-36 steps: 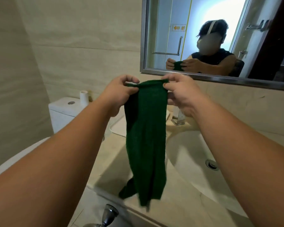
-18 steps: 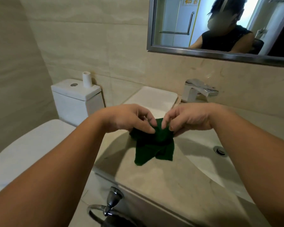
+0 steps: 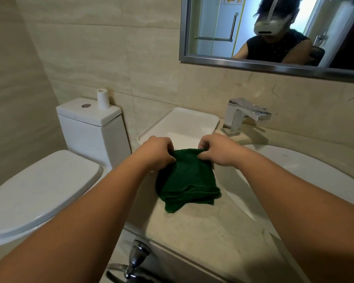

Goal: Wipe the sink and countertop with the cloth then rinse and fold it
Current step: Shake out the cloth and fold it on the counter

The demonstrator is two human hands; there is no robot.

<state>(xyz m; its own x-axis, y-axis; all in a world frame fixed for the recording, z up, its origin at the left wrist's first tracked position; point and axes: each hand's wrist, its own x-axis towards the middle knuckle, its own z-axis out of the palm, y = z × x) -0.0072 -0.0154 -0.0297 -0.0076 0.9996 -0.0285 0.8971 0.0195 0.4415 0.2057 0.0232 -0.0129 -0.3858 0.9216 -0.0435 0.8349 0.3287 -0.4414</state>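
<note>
Nearest the camera, at 6 o'clock, a chrome valve (image 3: 138, 256) stands below the front edge of the beige countertop (image 3: 202, 237). Two bare forearms enter from 7 and 5 o'clock and converge toward the centre.

The green cloth (image 3: 187, 183) lies folded in layers on the countertop, its loose lower edges pointing toward 6 o'clock, its right border at the rim of the sink (image 3: 307, 180). The left hand (image 3: 157, 151) pinches the cloth's far left corner, fingers closed on the fabric. The right hand (image 3: 217, 150) pinches the far right corner the same way, thumb under, fingers curled over. The held edge is the far edge, at 12 o'clock of the cloth; the rest of the fabric rests on the stone on the near side of both hands.

Beyond the hands, at 12 o'clock, sits a white tray (image 3: 180, 123). A chrome faucet (image 3: 243, 115) stands at 1 o'clock. A toilet (image 3: 43, 186) occupies 9 o'clock, a paper roll (image 3: 103, 99) upright on its tank. A mirror (image 3: 274, 31) hangs at 1 o'clock.
</note>
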